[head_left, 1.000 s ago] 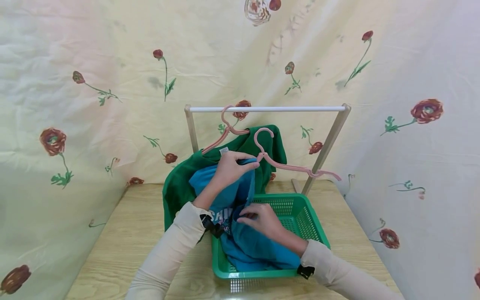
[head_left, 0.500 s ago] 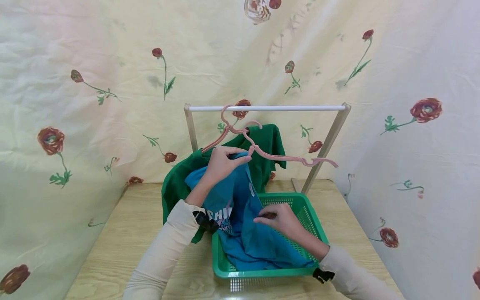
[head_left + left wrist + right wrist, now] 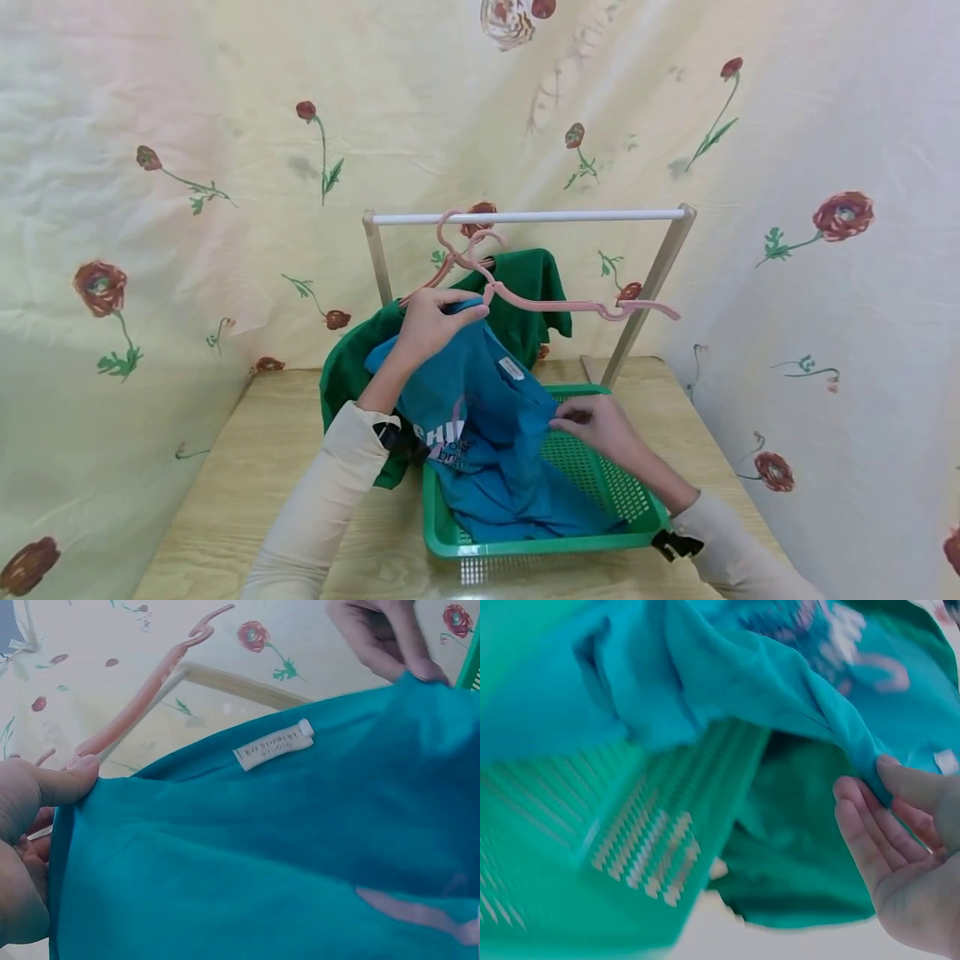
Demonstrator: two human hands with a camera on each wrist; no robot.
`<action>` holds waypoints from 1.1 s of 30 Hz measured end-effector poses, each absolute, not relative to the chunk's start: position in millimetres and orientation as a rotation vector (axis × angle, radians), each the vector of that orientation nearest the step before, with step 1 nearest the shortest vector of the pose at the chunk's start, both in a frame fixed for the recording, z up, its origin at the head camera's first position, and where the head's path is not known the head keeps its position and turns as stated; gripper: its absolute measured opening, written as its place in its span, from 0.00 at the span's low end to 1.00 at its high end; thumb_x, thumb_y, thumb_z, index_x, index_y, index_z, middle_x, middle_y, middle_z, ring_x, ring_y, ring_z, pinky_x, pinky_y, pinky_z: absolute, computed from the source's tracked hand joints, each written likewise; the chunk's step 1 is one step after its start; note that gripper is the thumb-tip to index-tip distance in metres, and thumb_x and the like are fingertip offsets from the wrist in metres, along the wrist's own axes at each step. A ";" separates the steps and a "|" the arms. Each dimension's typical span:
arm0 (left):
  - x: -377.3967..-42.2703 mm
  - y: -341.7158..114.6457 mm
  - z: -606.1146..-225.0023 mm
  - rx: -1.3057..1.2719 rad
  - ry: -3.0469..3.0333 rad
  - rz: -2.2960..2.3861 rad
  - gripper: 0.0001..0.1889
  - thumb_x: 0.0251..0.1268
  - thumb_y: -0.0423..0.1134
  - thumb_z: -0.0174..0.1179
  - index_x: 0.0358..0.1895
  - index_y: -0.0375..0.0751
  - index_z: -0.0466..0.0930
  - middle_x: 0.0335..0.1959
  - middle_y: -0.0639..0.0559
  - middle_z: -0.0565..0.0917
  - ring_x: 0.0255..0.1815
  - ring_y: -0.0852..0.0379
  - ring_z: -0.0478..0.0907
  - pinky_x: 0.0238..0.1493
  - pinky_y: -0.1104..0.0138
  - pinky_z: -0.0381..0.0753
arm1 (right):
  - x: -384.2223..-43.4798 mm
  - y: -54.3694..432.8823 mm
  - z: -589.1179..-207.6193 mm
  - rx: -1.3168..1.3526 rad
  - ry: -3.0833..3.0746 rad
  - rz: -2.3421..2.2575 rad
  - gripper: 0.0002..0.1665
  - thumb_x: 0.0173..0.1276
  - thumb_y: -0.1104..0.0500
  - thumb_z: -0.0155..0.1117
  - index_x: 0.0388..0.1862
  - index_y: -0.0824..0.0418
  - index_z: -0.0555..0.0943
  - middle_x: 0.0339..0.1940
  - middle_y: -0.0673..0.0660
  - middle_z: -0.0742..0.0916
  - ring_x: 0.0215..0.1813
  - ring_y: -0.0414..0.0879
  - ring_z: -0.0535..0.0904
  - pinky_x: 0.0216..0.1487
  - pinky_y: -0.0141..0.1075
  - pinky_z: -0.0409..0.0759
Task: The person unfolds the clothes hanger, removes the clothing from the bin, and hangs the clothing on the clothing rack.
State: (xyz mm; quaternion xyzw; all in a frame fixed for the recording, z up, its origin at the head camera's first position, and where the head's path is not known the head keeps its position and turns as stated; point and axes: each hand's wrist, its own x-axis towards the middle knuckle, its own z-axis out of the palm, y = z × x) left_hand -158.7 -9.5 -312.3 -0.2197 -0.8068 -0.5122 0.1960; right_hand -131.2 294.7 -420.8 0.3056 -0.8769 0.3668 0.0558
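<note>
A blue T-shirt (image 3: pixel 487 400) with white lettering is stretched between my two hands, its lower part lying in the green basket (image 3: pixel 555 546). My left hand (image 3: pixel 435 327) pinches the shirt's neckline, right beside the neck of a pink hanger (image 3: pixel 555 306). One hanger arm sticks out to the right above the shirt; the other is hidden behind the hand and cloth. My right hand (image 3: pixel 600 425) pinches the opposite side of the neckline between thumb and fingers (image 3: pixel 855 806). A white label (image 3: pixel 274 745) shows inside the neckline in the left wrist view.
Behind the shirt, a green garment (image 3: pixel 528 283) hangs on another pink hanger (image 3: pixel 446 232), hooked on the white rail (image 3: pixel 570 216) of a wooden-legged rack. The basket stands on a wooden table (image 3: pixel 247 467), with flowered cloth (image 3: pixel 225 275) around it.
My right hand has moved right, taken hold of the neckline and drawn it wider, uncovering the label. My left hand has shifted slightly left and up with the shirt and hanger.
</note>
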 end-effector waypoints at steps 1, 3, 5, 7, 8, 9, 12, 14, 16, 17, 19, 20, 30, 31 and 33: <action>-157.9 -10.9 -311.6 -0.605 -2.265 -1.438 0.16 0.67 0.39 0.68 0.54 0.36 0.88 0.48 0.41 0.90 0.55 0.46 0.84 0.46 0.65 0.83 | -132.8 299.4 -415.6 0.904 -2.667 1.107 0.02 0.68 0.62 0.71 0.36 0.58 0.90 0.33 0.52 0.91 0.34 0.42 0.86 0.38 0.28 0.84; -156.4 -13.4 -309.9 -0.588 -2.274 -1.437 0.16 0.67 0.39 0.68 0.54 0.36 0.87 0.48 0.41 0.90 0.55 0.46 0.84 0.44 0.66 0.82 | -135.5 308.7 -404.9 0.853 -2.686 1.104 0.02 0.69 0.63 0.70 0.37 0.59 0.89 0.33 0.53 0.90 0.34 0.43 0.85 0.37 0.28 0.84; -154.8 -15.7 -308.4 -0.569 -2.286 -1.436 0.17 0.67 0.40 0.68 0.55 0.37 0.87 0.49 0.41 0.90 0.55 0.45 0.84 0.43 0.68 0.82 | -137.6 317.6 -394.3 0.833 -2.692 1.083 0.03 0.70 0.63 0.69 0.38 0.60 0.89 0.33 0.53 0.90 0.34 0.42 0.85 0.36 0.29 0.83; -153.1 -18.1 -307.2 -0.553 -2.292 -1.430 0.17 0.67 0.40 0.68 0.56 0.37 0.87 0.51 0.41 0.90 0.56 0.45 0.84 0.44 0.68 0.82 | -139.5 325.2 -383.7 0.846 -2.671 1.046 0.03 0.70 0.64 0.69 0.38 0.60 0.89 0.33 0.53 0.90 0.33 0.38 0.83 0.36 0.29 0.82; -151.8 -19.2 -306.1 -0.549 -2.291 -1.427 0.17 0.68 0.40 0.68 0.56 0.36 0.86 0.51 0.41 0.89 0.56 0.45 0.84 0.44 0.67 0.83 | -140.3 328.6 -378.9 0.854 -2.654 1.040 0.03 0.70 0.64 0.68 0.38 0.60 0.89 0.32 0.53 0.90 0.32 0.36 0.83 0.36 0.28 0.82; -150.9 -20.3 -305.4 -0.548 -2.290 -1.425 0.17 0.68 0.39 0.68 0.56 0.36 0.86 0.52 0.41 0.89 0.56 0.45 0.84 0.45 0.66 0.84 | -141.1 331.7 -374.0 0.876 -2.628 1.043 0.04 0.70 0.66 0.68 0.38 0.61 0.88 0.32 0.53 0.90 0.33 0.34 0.83 0.36 0.28 0.82; -147.5 -23.2 -302.3 -0.564 -2.280 -1.417 0.17 0.69 0.38 0.67 0.57 0.35 0.86 0.53 0.40 0.89 0.56 0.44 0.85 0.50 0.60 0.86 | -142.5 339.2 -360.0 0.921 -2.554 1.056 0.06 0.70 0.69 0.66 0.37 0.61 0.88 0.32 0.55 0.90 0.32 0.31 0.81 0.34 0.28 0.81; -144.8 -24.5 -299.5 -0.575 -2.272 -1.415 0.17 0.70 0.38 0.66 0.58 0.35 0.85 0.54 0.39 0.88 0.57 0.44 0.85 0.55 0.57 0.86 | -142.4 341.7 -352.0 0.950 -2.532 1.077 0.07 0.71 0.70 0.65 0.37 0.61 0.87 0.32 0.56 0.90 0.31 0.32 0.81 0.32 0.28 0.80; -142.1 -25.6 -297.1 -0.583 -2.261 -1.411 0.18 0.70 0.38 0.65 0.59 0.35 0.84 0.56 0.39 0.87 0.61 0.43 0.83 0.59 0.54 0.84 | -141.4 342.5 -345.5 0.972 -2.537 1.081 0.06 0.71 0.69 0.65 0.38 0.61 0.87 0.31 0.55 0.89 0.31 0.34 0.82 0.33 0.28 0.81; -140.8 -26.2 -296.0 -0.590 -2.254 -1.405 0.18 0.71 0.38 0.65 0.60 0.34 0.83 0.56 0.38 0.87 0.63 0.42 0.82 0.61 0.53 0.83 | -140.5 342.3 -343.0 0.973 -2.554 1.082 0.05 0.71 0.67 0.66 0.38 0.60 0.87 0.31 0.54 0.89 0.31 0.35 0.82 0.34 0.27 0.81; -138.0 -26.9 -294.5 -0.603 -2.241 -1.387 0.18 0.71 0.37 0.65 0.61 0.34 0.83 0.57 0.39 0.86 0.65 0.42 0.80 0.63 0.52 0.81 | -138.7 340.9 -340.1 0.973 -2.582 1.087 0.02 0.69 0.64 0.69 0.39 0.59 0.87 0.31 0.53 0.89 0.32 0.37 0.84 0.38 0.27 0.84; -136.9 -27.1 -294.2 -0.614 -2.236 -1.371 0.18 0.71 0.36 0.65 0.61 0.34 0.83 0.57 0.38 0.86 0.65 0.42 0.80 0.63 0.53 0.81 | -137.5 340.2 -339.1 0.967 -2.594 1.093 0.02 0.68 0.63 0.70 0.39 0.59 0.88 0.32 0.52 0.89 0.33 0.38 0.85 0.40 0.27 0.84; -135.2 -22.8 -297.4 -0.727 -2.259 -1.345 0.17 0.73 0.35 0.63 0.61 0.35 0.82 0.55 0.41 0.87 0.52 0.48 0.84 0.55 0.63 0.84 | -134.7 333.9 -335.0 0.953 -2.410 1.098 0.06 0.63 0.71 0.72 0.37 0.63 0.87 0.32 0.58 0.90 0.32 0.38 0.86 0.39 0.21 0.82; -135.2 -22.6 -298.0 -0.734 -2.264 -1.353 0.17 0.73 0.35 0.63 0.61 0.35 0.81 0.55 0.41 0.87 0.51 0.48 0.83 0.53 0.65 0.83 | -134.4 334.1 -334.1 0.938 -2.398 1.095 0.07 0.63 0.71 0.72 0.37 0.63 0.87 0.32 0.58 0.90 0.32 0.36 0.86 0.39 0.20 0.82; -135.3 -22.9 -299.5 -0.743 -2.273 -1.356 0.17 0.73 0.35 0.62 0.61 0.35 0.82 0.53 0.41 0.87 0.47 0.48 0.82 0.46 0.68 0.81 | -134.0 335.3 -332.0 0.907 -2.378 1.096 0.07 0.63 0.72 0.72 0.38 0.64 0.87 0.33 0.60 0.90 0.33 0.34 0.85 0.39 0.19 0.81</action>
